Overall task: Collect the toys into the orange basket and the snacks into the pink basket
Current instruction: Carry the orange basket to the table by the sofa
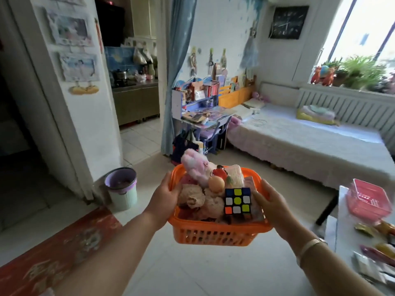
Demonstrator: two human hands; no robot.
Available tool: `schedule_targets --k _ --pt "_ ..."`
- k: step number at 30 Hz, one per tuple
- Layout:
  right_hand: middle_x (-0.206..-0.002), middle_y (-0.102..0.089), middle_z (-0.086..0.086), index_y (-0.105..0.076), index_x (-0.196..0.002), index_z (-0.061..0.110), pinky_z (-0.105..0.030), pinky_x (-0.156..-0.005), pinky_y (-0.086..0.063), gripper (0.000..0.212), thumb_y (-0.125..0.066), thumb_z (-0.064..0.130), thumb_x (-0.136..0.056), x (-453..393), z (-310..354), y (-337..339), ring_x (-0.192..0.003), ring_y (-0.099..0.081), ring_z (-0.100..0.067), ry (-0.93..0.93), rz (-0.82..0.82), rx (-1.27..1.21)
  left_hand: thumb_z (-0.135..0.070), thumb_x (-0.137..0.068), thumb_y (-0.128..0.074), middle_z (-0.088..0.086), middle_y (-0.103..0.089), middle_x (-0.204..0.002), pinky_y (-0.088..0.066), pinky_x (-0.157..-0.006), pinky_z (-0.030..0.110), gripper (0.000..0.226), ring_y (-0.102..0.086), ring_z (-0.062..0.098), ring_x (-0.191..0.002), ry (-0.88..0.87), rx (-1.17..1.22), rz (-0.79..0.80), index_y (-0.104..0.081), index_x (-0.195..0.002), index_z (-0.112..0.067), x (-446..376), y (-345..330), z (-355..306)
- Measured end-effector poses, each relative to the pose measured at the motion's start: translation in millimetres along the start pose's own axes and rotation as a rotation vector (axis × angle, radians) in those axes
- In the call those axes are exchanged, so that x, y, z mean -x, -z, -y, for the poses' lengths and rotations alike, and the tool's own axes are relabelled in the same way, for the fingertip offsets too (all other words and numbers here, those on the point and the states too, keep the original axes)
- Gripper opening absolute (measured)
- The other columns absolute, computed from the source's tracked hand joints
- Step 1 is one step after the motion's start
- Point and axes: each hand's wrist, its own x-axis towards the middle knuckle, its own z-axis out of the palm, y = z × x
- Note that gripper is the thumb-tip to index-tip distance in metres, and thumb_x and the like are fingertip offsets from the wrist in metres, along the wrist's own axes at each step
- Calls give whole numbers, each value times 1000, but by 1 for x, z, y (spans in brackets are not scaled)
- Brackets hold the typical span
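Above the floor: you carry the orange slotted plastic basket (213,233), full of toys
Left hand (165,196): grips its left rim
Right hand (272,205): grips its right rim
At right: pink plastic basket (368,198) on the white table (342,231)

Toys (237,202) in basket (213,233); second basket (368,201) on table (342,231), right.

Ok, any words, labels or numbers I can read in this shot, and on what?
None can be read.
Wall clock: marks on its dark face too blurred.
Framed pictures on the left wall: any print too blurred.
Snack packets on the table: print too small.
Cube in the orange basket: coloured squares only, no text.
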Motion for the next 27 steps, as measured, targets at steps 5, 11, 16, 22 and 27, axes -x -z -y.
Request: schedule_targets --k 5,11,16,22,27 --pt "-103 -69 -8 -53 -126 21 -34 -63 -60 29 -50 22 -97 -37 14 42 -87 -71 -21 -36 -107 -41 -37 -103 -49 2 -70 -116 -60 -78 29 31 -69 20 -107 -7 37 192 -54 -134 -34 -75 -42 -29" --pt "-104 -68 -13 -53 -124 16 -34 -64 -59 28 -51 20 -96 -88 9 97 -87 -71 -24 -71 -234 -69 -37 -101 -53 12 -71 -110 -62 -76 41 25 -73 27 -99 27 93 397 -58 -123 -25 -156 -109 -52" --pt "-104 -68 -13 -54 -121 18 -47 -74 -59 24 -50 20 -97 -149 -8 157 -90 -70 -28 -71 -337 -61 -31 -100 -54 17 -70 -109 -59 -64 30 30 -75 22 -87 34 141 501 -54 -126 -16 -228 -186 -64" --pt "-103 -68 -12 -54 -119 18 -49 -77 -58 23 -51 18 -97 -230 -21 232 -91 -70 -28 -47 -431 9 -50 -91 -63 15 -70 -117 -60 -84 49 54 -72 29 -99 16 118 538 -51 -135 -20 -324 -281 -70" --pt "-100 -70 -8 -54 -116 25 -42 -71 -60 20 -50 19 -97 -295 -30 297 -86 -72 -23 -38 -482 18 -44 -89 -65 21 -70 -111 -57 -86 58 44 -72 36 -97 20 146 618 -56 -124 -18 -405 -363 -80"
